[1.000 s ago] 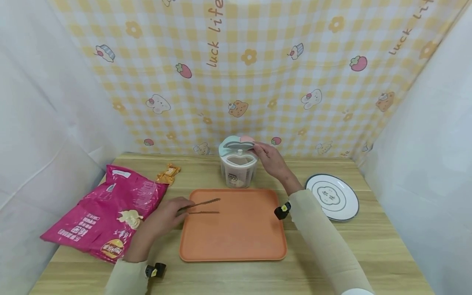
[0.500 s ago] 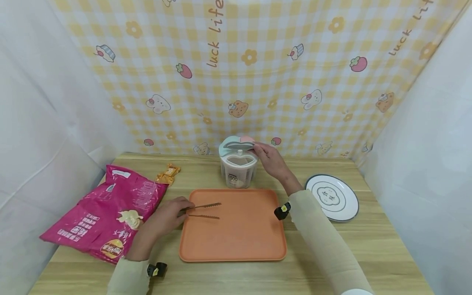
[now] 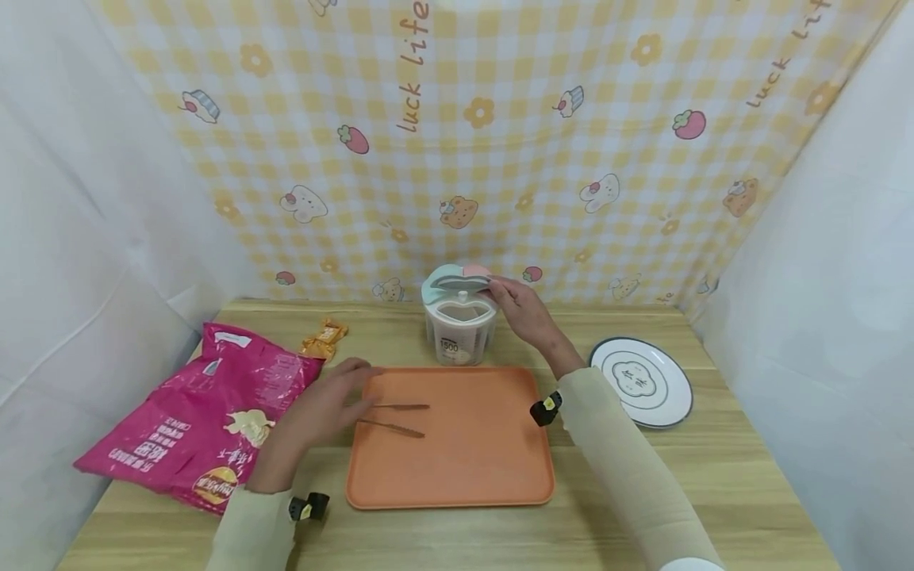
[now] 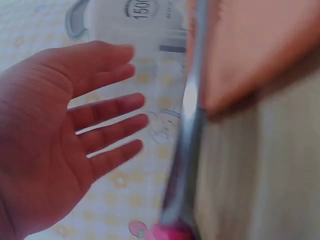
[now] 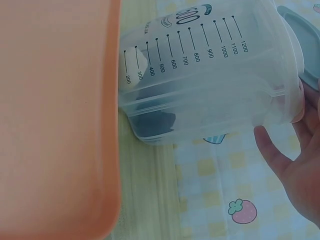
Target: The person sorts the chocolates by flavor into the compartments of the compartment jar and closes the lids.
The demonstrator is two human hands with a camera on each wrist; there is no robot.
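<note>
My left hand (image 3: 321,406) is at the left edge of the orange tray (image 3: 457,468), its fingers extended in the left wrist view. Metal tongs (image 3: 407,408) lie partly over the tray beside that hand, their arms spread apart; their rear end is hidden in the head view. A clear divided storage container (image 3: 460,341) stands behind the tray, with one lid flap (image 3: 460,282) raised. My right hand (image 3: 528,316) holds this flap at its right side. In the right wrist view, something pale and something dark sit low in separate compartments.
A large magenta chip bag (image 3: 207,412) lies at the left, with orange-wrapped candies (image 3: 324,339) behind it. A white plate (image 3: 671,388) with a dark rim is at the right. A yellow checked cloth (image 3: 457,159) hangs behind the table.
My left hand has let go of the tongs and its fingers have straightened. The tongs have come down and turned slightly. My right hand stays at the raised flap.
</note>
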